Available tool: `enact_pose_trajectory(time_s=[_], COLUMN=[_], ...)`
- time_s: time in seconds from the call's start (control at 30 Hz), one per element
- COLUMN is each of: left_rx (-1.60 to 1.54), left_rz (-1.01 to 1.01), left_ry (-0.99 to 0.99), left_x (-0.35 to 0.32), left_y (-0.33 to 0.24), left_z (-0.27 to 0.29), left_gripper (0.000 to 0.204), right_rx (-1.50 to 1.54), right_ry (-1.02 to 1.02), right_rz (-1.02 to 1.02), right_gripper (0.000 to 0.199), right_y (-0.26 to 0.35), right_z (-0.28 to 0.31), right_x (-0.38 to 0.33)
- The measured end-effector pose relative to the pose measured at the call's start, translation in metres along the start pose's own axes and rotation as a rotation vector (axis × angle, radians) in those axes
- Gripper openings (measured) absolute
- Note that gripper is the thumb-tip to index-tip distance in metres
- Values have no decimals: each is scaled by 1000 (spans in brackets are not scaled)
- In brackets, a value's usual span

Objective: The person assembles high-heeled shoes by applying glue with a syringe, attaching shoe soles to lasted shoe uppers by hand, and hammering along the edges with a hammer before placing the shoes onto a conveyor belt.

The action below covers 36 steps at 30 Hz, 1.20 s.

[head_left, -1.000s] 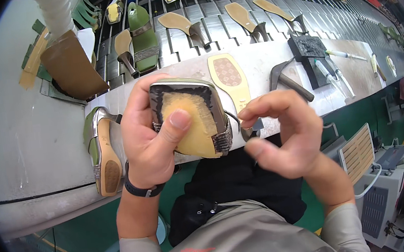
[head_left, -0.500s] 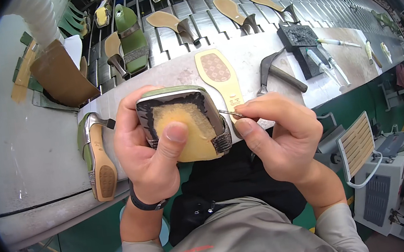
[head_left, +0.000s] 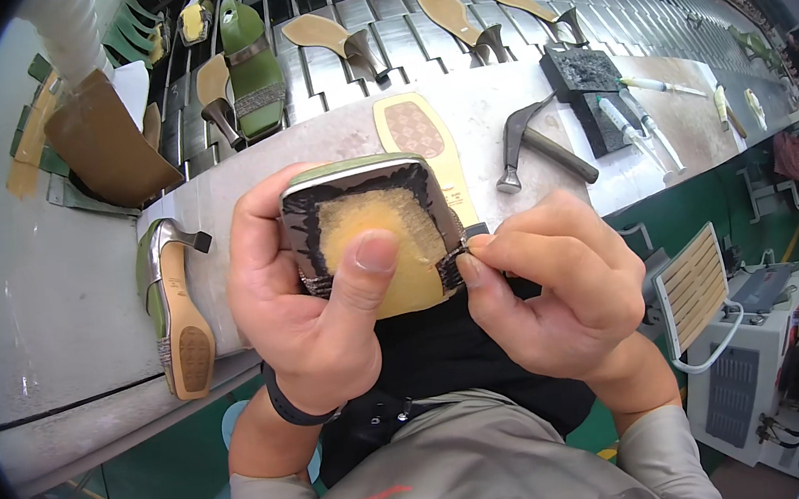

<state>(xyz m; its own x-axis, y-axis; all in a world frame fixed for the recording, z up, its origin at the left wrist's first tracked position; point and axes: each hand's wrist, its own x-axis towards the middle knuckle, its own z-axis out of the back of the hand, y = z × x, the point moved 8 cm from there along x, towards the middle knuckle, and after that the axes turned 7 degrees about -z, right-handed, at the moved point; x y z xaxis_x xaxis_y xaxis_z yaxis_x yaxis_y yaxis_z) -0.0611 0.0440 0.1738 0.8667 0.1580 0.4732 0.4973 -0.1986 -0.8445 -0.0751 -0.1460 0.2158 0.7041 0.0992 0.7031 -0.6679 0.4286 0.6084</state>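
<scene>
My left hand grips an unfinished green shoe bottom up, its thumb pressed on the yellowish tan middle. Dark adhesive-like margins surround that middle. At the shoe's right edge, a glittery dark strap is folded under. My right hand pinches thumb and forefinger together beside this strap, on a thin dark strip whose end is mostly hidden by the fingertips. Just beyond the hands lies a pale yellow outsole with a patterned brown patch, partly covered by the shoe.
A hammer lies right of the outsole, near a black block and several syringes. On the left rests a heeled sandal. Heeled soles and a green sandal stand on the roller conveyor behind.
My right hand has moved left and slightly down, close against the shoe's edge; the thin strip stretched between them before is now mostly hidden. The shoe has shifted slightly right.
</scene>
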Motion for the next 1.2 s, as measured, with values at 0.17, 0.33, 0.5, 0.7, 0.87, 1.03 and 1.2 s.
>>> enact_pose_trajectory(time_s=[0.17,0.33,0.5,0.7,0.87,1.03,1.2], left_rx=[34,61,60,154,-34,-4,28], left_rz=[-30,-59,-91,-112,4,25,73], left_ry=[-3,-55,-105,-149,-69,-87,-143], left_x=[-2,-5,-9,2,18,17,28], left_y=[-2,-4,-3,-3,4,-3,-1], left_z=[-6,-13,-16,-8,18,31,36], left_gripper=[56,56,56,48,39,39,38], right_rx=[-100,-189,-347,-499,284,689,268], right_ry=[25,57,79,323,227,198,202], right_rz=[71,102,200,113,-238,-659,-428], right_gripper=[24,25,30,42,22,18,20], right_y=[7,15,28,35,-20,-44,-36], right_z=[3,4,-1,-32,-23,-59,-74], right_x=[4,5,0,-2,18,13,34])
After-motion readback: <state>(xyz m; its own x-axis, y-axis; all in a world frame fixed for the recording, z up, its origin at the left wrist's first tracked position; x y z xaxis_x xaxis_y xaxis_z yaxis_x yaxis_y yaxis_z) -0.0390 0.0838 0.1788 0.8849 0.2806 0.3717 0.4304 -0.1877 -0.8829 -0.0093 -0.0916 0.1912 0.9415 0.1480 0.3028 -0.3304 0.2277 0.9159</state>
